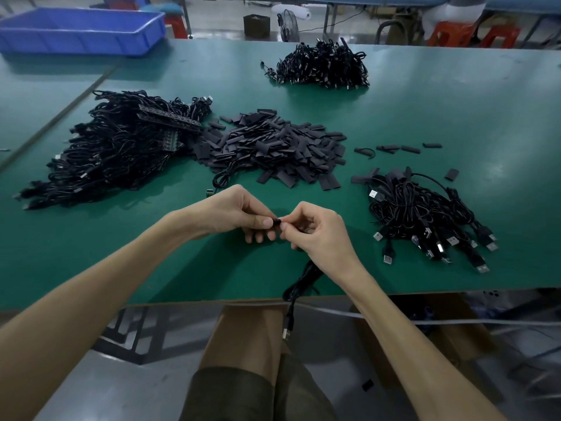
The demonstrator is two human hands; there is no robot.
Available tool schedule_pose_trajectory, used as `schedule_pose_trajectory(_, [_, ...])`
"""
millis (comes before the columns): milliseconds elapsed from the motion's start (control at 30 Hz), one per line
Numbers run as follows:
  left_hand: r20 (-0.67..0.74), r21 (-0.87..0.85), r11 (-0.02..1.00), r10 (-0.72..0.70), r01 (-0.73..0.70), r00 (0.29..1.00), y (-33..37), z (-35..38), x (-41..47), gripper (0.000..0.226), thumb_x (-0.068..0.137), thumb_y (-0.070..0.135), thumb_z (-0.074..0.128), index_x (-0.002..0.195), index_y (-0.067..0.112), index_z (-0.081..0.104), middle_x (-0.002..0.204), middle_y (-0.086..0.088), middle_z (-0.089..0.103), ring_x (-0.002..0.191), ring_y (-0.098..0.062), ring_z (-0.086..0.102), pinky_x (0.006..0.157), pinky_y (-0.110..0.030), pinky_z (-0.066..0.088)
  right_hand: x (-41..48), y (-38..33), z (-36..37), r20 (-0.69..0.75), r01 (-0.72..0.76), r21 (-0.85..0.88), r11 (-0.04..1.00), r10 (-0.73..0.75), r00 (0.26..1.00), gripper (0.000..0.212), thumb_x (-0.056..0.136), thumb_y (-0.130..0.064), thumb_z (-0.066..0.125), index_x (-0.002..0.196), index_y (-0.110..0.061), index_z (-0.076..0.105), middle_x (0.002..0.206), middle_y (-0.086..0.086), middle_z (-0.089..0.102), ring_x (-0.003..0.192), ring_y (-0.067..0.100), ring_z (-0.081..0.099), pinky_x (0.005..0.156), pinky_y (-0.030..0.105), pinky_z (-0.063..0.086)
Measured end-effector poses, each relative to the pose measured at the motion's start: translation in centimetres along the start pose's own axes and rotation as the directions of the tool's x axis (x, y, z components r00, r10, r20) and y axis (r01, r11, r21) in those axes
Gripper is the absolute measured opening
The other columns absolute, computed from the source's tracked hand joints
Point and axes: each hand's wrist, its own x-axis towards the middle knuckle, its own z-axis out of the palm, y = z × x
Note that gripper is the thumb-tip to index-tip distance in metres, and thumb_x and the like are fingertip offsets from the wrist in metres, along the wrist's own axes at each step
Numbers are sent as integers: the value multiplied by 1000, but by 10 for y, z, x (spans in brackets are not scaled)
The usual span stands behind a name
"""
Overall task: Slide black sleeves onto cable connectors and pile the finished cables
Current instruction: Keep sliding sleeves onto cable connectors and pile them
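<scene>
Left hand (239, 214) and right hand (315, 232) meet low over the matte green table (425, 117). Thumbs and forefingers pinch a small black piece (276, 221), sleeve or connector unclear; other fingers are curled. A thin black cable (300, 284) trails from under the right hand off the table edge. Flat sleeve heap (273, 147) beyond, tangled cable pile (425, 214) to the right.

Dim overhead light, soft sheen on table (455, 123), wide-angle edge distortion
</scene>
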Motion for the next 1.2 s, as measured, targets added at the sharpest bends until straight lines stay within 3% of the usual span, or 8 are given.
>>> schedule_pose_trajectory(133, [-62,-23,1000,13,-14,998,-4,4,-2,17,92,9,68,104,3,78,88,-9,76,71,-15,65,62,-24,56,-1,3,3,-17,45,-75,996,-47,999,12,91,-7,73,80,-10,68,73,7,71,68,34,64,63,51,55])
schedule_pose_trajectory(467, [-87,-17,999,35,-36,996,-8,4,-2,14,93,10,68,100,5,79,86,-6,77,70,-13,64,60,-23,55,-2,0,5,-21,146,-231,962,-155,988,13,91,-6,71,80,-7,67,76,2,71,69,20,62,67,45,52])
schedule_pose_trajectory(800, [-93,24,998,51,-49,994,-9,4,-3,15,93,12,70,104,7,79,88,-6,78,71,-14,65,61,-24,56,-2,2,6,-42,100,-175,979,-109,993,6,91,-9,75,87,-13,75,74,-1,72,65,23,68,65,51,56])
schedule_pose_trajectory(1200, [-129,-67,996,54,-63,990,-18,7,-7,26,87,19,74,111,9,78,94,-12,78,75,-12,67,69,-22,56,-3,-1,5,-46,36,-103,994,-41,998,8,90,-5,74,85,-11,72,72,4,74,61,17,71,69,48,61])
